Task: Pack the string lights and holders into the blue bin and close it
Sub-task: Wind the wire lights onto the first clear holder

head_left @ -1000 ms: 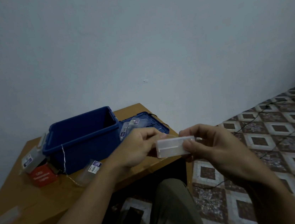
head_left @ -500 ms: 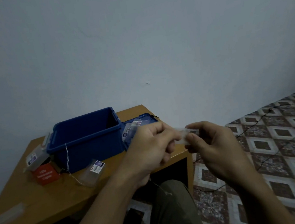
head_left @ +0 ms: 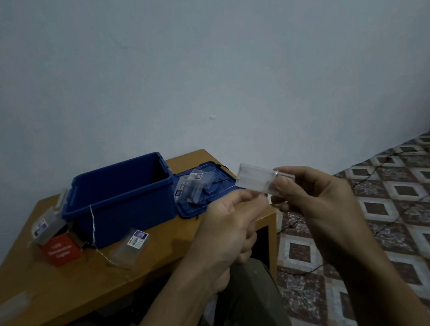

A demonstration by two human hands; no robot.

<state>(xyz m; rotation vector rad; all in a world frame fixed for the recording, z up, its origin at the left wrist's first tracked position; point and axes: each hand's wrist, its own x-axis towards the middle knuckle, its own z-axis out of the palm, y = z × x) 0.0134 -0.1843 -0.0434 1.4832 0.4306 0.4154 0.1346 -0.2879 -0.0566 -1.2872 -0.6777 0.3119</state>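
Holder (head_left: 260, 180) – gripping it at one end with right hand (head_left: 318, 199), thumb on top, up in the air off the table's (head_left: 61, 284) right edge, apart from blue bin (head_left: 121, 201). Pinching what looks like thin wire with left hand (head_left: 229, 226) just under the holder; too fine to confirm. Judging as light, rigid, smooth clear plastic – likely slippery, so taking it by the long edges. Treating wire as limp, snag-prone. Noting bin standing open, lid (head_left: 221, 193) lying flat just beside it under bagged packs (head_left: 193, 185), another strand (head_left: 93, 226) draping over the bin's front wall.
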